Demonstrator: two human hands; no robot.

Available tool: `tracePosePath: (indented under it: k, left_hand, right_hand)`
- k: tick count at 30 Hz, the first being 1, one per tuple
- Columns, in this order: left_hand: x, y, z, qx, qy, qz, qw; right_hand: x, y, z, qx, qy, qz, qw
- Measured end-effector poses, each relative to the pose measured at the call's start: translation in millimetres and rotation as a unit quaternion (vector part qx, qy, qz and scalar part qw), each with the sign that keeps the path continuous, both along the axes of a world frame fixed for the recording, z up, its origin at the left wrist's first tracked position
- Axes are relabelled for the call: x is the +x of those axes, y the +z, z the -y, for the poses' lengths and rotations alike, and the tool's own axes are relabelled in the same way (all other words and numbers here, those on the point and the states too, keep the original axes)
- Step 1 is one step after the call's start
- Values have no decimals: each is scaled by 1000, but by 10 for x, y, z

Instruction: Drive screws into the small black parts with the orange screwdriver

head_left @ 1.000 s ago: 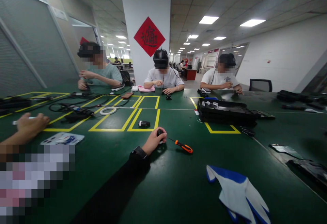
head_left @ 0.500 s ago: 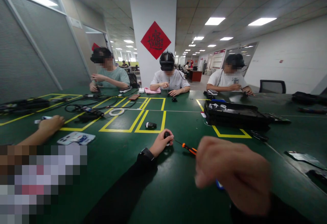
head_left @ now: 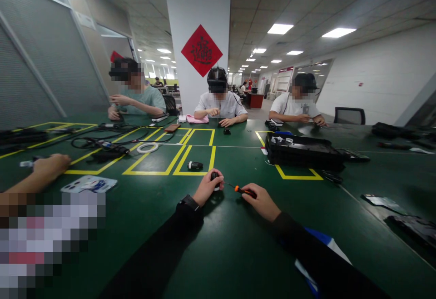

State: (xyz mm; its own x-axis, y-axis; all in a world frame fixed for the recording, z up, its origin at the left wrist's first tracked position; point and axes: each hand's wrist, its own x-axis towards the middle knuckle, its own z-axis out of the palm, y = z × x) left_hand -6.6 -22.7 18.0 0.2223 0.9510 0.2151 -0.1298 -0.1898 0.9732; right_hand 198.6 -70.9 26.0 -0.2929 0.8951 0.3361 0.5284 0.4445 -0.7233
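**Small dark piece in the left hand, screwdriver at the right**

Left hand [head_left: 203,191]: grip narrow, fingers curled round a small dark piece [head_left: 214,177] with a pale band near its base. The piece is at the table [head_left: 235,253], in front of the wearer; whether its base touches the surface cannot be told. Much of it is hidden by the fingers.

Right hand [head_left: 264,202]: grip narrow, thumb and fingers closed about the black rear of an orange-and-black screwdriver [head_left: 239,189]. The thin shaft points at the left fingertips, its tip close by them; contact cannot be made out. Whether the handle is clear of the table is also unclear.

Handling, as judged: the piece looks light and stiff, probably a hard shell, rounded enough to roll or turn under a loose hold. Best taken round the widest part of its body, fingers opposed, end left free. The screwdriver seems light and rigid too; its thick handle is the place to hold, the slim shaft a poor one. Smooth parts of either could slip. Nothing suggests softness; fragility is hard to judge.

Nearby: a second dark piece [head_left: 195,166], also pale-banded, lies on its side within yellow tape [head_left: 212,160]. A blue-and-white glove [head_left: 320,236] lies partly under the right sleeve [head_left: 306,240].
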Motion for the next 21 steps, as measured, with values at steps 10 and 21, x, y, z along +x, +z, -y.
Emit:
tracePosePath:
  k: [10, 21]
  left_hand:
    - [7, -9, 6, -53, -57, 48, 996]
    - [3, -43, -27, -72, -106, 91, 988]
  right_hand:
    - [-169, 94, 214, 61, -47, -163, 984]
    - [-207, 131, 268, 132, -30, -131, 982]
